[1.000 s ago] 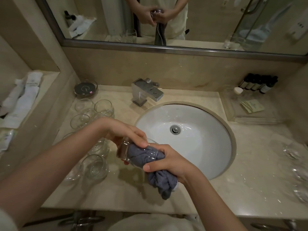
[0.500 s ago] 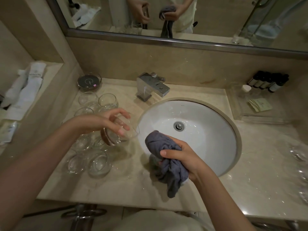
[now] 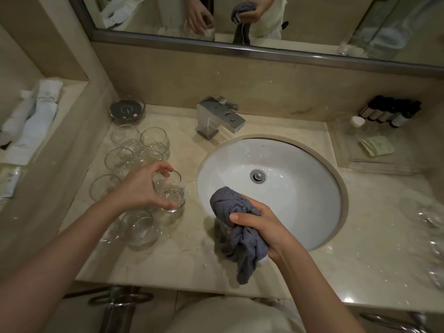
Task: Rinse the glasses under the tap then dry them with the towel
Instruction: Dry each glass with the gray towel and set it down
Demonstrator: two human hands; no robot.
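Blurred glasses (image 3: 430,239), R edge, cut off

Single head-worn wide-angle view, looking forward and steeply down onto a bathroom counter (image 3: 168,263) from close above. Sink (image 3: 300,212) sits centre right, tap (image 3: 217,118) upper centre, mirror (image 3: 312,27) across the top edge, reflecting the person's torso. Both forearms enter from the bottom corners. Edges bend with lens distortion; right edge is blurred. No second view, so no overlap.
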